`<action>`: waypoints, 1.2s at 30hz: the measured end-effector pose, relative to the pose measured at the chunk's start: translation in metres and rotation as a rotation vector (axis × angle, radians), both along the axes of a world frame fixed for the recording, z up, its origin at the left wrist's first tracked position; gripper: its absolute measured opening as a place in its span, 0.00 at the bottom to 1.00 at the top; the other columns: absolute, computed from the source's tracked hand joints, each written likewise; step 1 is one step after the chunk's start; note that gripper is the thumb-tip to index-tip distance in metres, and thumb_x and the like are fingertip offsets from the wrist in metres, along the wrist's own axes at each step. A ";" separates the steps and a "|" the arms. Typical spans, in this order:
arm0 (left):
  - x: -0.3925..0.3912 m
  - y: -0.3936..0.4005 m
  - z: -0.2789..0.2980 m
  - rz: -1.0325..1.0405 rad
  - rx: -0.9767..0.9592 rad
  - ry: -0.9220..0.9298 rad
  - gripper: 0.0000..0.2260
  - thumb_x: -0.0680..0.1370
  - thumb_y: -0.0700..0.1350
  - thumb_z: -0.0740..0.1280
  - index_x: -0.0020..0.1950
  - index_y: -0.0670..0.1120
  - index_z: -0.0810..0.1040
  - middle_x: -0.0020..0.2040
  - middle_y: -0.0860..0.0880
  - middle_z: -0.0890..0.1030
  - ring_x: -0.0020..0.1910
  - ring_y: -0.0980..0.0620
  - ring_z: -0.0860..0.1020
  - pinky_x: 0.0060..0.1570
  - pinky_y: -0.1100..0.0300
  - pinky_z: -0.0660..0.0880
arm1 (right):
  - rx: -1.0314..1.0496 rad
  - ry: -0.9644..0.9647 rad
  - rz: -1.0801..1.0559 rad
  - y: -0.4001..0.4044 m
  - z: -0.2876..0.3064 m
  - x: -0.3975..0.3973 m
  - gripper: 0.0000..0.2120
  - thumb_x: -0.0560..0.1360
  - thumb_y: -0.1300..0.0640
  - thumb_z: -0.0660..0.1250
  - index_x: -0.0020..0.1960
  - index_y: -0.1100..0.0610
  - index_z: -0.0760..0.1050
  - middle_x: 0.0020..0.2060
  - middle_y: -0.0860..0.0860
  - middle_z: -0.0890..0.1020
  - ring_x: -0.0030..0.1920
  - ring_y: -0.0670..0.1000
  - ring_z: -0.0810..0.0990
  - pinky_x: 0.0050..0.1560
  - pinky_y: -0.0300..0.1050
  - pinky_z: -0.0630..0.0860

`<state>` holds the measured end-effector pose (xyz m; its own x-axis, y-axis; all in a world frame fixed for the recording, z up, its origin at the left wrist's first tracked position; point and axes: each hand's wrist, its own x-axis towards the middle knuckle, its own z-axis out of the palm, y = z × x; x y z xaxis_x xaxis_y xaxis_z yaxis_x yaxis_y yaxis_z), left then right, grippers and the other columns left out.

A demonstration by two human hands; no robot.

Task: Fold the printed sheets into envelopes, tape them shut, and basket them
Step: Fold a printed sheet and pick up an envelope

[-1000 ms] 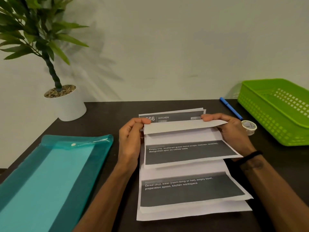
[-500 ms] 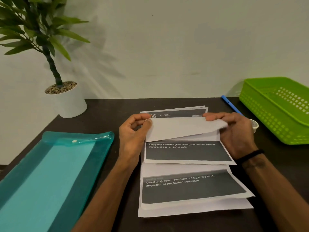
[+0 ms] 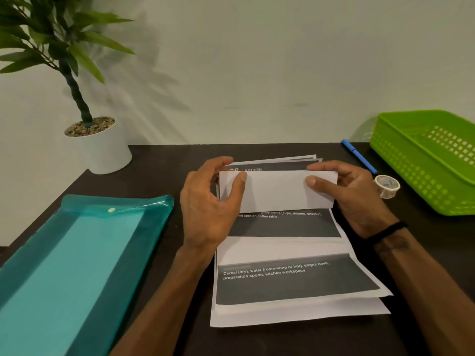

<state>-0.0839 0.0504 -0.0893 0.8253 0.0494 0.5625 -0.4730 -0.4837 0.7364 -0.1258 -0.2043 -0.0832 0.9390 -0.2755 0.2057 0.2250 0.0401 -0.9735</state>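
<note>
Both hands, left hand and right hand, pinched the light, floppy folded sheet at its ends, best held there.

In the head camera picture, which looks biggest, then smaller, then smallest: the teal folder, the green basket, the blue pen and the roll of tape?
1. Teal folder, though it lies nearest the camera, which helps it look big.
2. Green basket, partly cut off at the edge.
3. Blue pen and tape roll: the pen is longer but thinner, so I won't rank them.
</note>
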 end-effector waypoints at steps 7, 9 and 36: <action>-0.006 0.000 0.008 0.050 0.460 -0.294 0.14 0.81 0.57 0.65 0.62 0.53 0.82 0.62 0.50 0.80 0.65 0.49 0.75 0.76 0.38 0.58 | 0.072 0.031 0.093 0.007 0.006 -0.002 0.11 0.66 0.61 0.78 0.47 0.57 0.84 0.44 0.56 0.86 0.45 0.57 0.84 0.47 0.48 0.82; -0.013 -0.005 0.014 0.007 0.541 -0.274 0.14 0.82 0.57 0.63 0.62 0.54 0.82 0.61 0.52 0.82 0.64 0.51 0.76 0.78 0.36 0.53 | 0.030 0.067 0.146 0.011 0.008 -0.003 0.10 0.66 0.61 0.78 0.47 0.57 0.85 0.44 0.56 0.86 0.45 0.58 0.84 0.44 0.47 0.83; -0.005 0.007 0.017 -0.047 0.152 0.068 0.04 0.75 0.48 0.70 0.41 0.52 0.82 0.38 0.59 0.82 0.33 0.60 0.76 0.37 0.67 0.74 | 0.001 0.081 0.020 0.008 0.017 -0.008 0.07 0.70 0.66 0.77 0.42 0.55 0.83 0.38 0.54 0.85 0.37 0.52 0.84 0.35 0.41 0.80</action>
